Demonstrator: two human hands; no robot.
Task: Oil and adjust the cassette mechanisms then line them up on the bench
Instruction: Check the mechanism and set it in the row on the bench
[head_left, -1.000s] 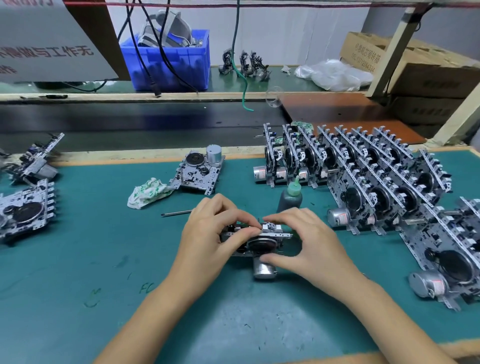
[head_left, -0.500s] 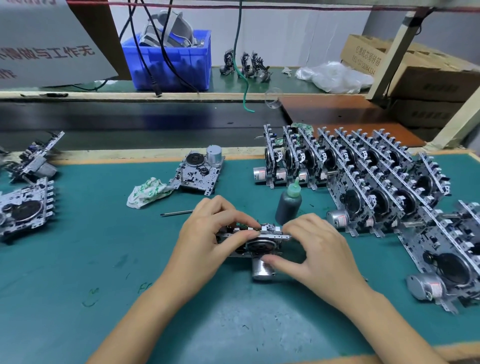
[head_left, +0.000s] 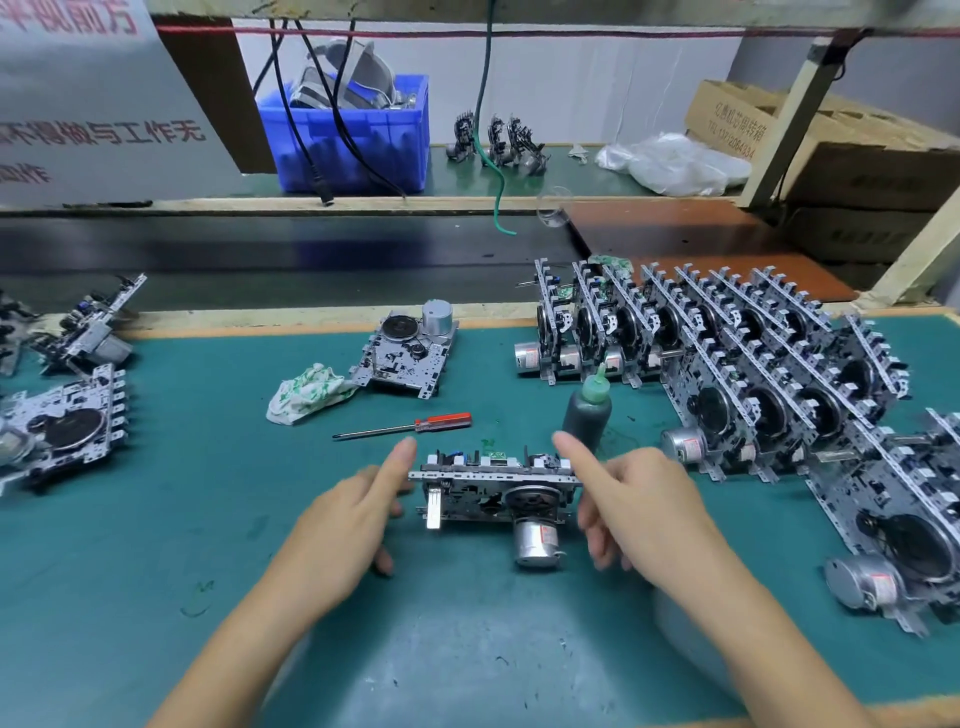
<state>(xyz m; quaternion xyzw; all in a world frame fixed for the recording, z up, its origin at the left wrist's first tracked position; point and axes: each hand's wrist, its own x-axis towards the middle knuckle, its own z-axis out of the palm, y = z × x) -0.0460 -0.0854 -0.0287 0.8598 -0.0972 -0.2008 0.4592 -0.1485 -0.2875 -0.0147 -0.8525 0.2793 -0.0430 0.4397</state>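
Right now the cassette mechanism (head_left: 493, 491) stands on edge on the green bench (head_left: 156, 545), long axis running left to right, squarely between both hands. Left hand (head_left: 348, 519) and right hand (head_left: 644, 504) flank its ends — fingers straight, gripping nothing, about equally near. The finished rows (head_left: 753, 364) lie to the right.
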